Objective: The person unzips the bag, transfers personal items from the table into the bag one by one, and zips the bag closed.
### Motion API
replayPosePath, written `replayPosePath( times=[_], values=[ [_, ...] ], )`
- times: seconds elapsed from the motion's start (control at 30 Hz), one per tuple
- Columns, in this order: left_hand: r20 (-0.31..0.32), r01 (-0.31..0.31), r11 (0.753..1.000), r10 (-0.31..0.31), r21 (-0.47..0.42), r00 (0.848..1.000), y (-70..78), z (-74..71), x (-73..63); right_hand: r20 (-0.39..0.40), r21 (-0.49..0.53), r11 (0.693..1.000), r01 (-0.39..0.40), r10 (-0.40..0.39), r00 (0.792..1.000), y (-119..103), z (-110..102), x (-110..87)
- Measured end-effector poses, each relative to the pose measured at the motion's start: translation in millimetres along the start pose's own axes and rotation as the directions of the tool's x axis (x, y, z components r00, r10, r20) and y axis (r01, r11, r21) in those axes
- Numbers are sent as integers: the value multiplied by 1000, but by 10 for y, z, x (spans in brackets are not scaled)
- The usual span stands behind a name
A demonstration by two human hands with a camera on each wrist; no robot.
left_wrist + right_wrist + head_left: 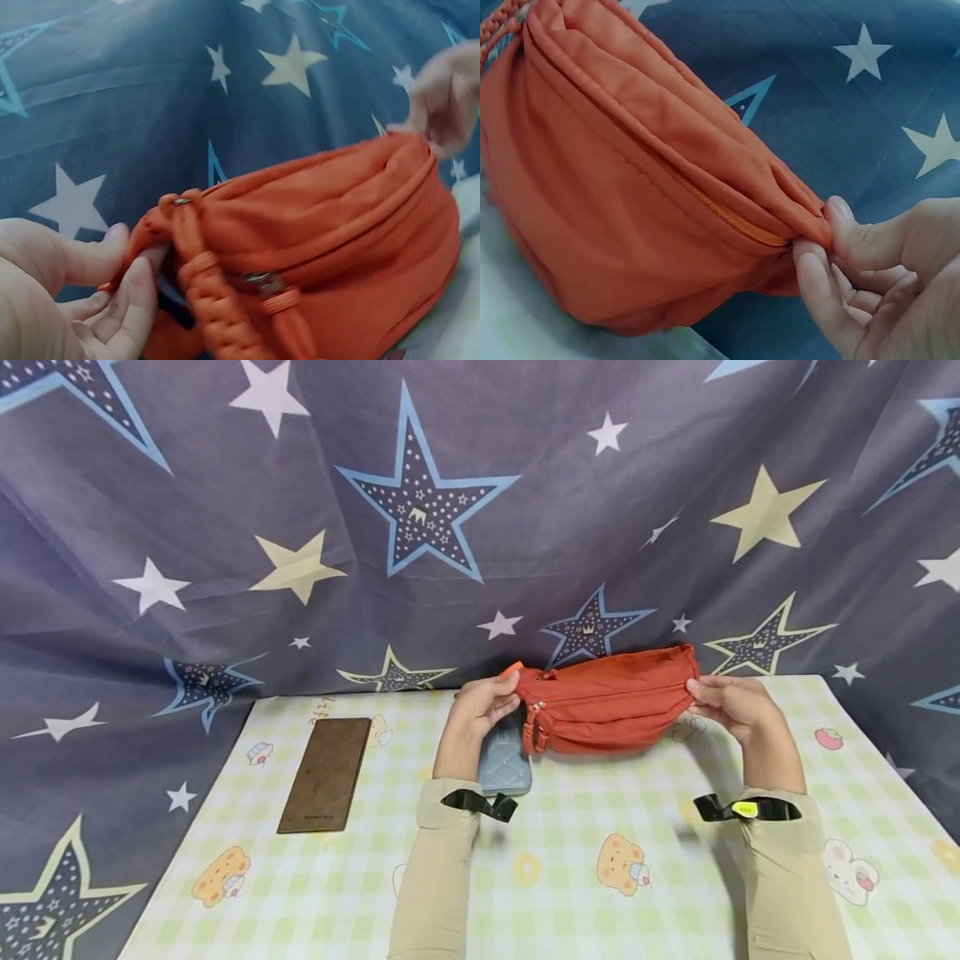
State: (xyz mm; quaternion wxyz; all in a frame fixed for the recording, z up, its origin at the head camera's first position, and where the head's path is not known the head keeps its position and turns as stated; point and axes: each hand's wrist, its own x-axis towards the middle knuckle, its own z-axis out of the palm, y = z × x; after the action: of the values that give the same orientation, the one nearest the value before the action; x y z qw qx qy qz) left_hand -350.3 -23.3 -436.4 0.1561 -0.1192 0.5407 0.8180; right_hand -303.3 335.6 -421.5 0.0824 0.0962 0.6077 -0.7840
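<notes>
Bag (611, 706) of red-orange cloth stretches between two hands in the head view, at the far side of the table (555, 893) and in front of the starry curtain (300, 485). The left hand (476, 706) pinches one end and the right hand (735, 703) pinches the other, its end slightly higher. A blue wallet (504, 764) lies partly behind the left hand and the bag's left end; a brown notebook (324, 777) lies well apart to the left. Whether the bag's underside touches the table, I cannot tell. With the wallet so near, raising the left end a little would probably spare it a knock.

From the left wrist, thumb and fingertips grip a narrow tip of cloth, just beside a braided cord (221, 315) that hangs down the front. A metal zip pull (262, 281) sits next to it. Good handling here means leaving the cord free, since a loop of it could catch on a finger. The other hand shows blurred at the far end.

From the right wrist, thumb and forefinger nip the corner where the zip (720, 214) runs out. That is a small hold for a full-looking, sagging body, so an even pull from both sides should stop it twisting; a deeper grasp would be safer.
</notes>
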Motion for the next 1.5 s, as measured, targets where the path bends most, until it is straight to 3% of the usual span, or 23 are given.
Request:
replayPosePath(
  times=[0.13,0.23,0.33,0.4,0.43,0.5,0.7,0.83,0.97,1.13,1.27,1.4,1.5],
  values=[
    [-42,20,993,-25,-120,999,-106,-46,126,0,38,999,-5,5,1000,57,29,32],
    [-19,17,978,-21,-210,1000,-283,-142,340,-59,-122,992,5,-12,998,91,72,50],
    [-17,21,973,-26,-230,1000,-353,-158,411,-104,-330,944,2,-38,994,122,103,60],
    [-12,14,980,-17,-198,1000,-338,-136,388,-106,-425,905,3,-53,993,137,110,61],
    [-49,15,988,-23,-154,999,-271,-73,280,-103,-447,894,6,-58,993,143,109,61],
    [-31,2,993,-5,-114,1000,-225,-55,232,-95,-472,882,7,-59,994,154,99,63],
    [0,-16,999,16,42,1000,-89,-21,48,-74,-488,873,-6,-34,997,154,56,63],
    [-11,-33,984,36,175,999,-54,-25,9,-69,-505,863,-24,-13,998,131,39,60],
    [-40,-50,967,62,249,997,-33,-37,-30,-81,-488,872,-32,-8,997,136,56,65],
    [-77,-16,962,38,271,996,-48,-92,-72,-154,-464,885,-20,-59,986,176,141,89],
    [-49,-57,958,74,282,996,-49,-91,-67,-204,-464,886,11,-118,972,163,194,108],
    [-51,-76,963,92,257,994,-48,-68,-44,-203,-413,911,15,-107,973,116,205,88],
    [-66,-67,967,86,244,994,-49,-58,-35,-159,-358,933,32,-94,983,76,182,53]
  ],
)
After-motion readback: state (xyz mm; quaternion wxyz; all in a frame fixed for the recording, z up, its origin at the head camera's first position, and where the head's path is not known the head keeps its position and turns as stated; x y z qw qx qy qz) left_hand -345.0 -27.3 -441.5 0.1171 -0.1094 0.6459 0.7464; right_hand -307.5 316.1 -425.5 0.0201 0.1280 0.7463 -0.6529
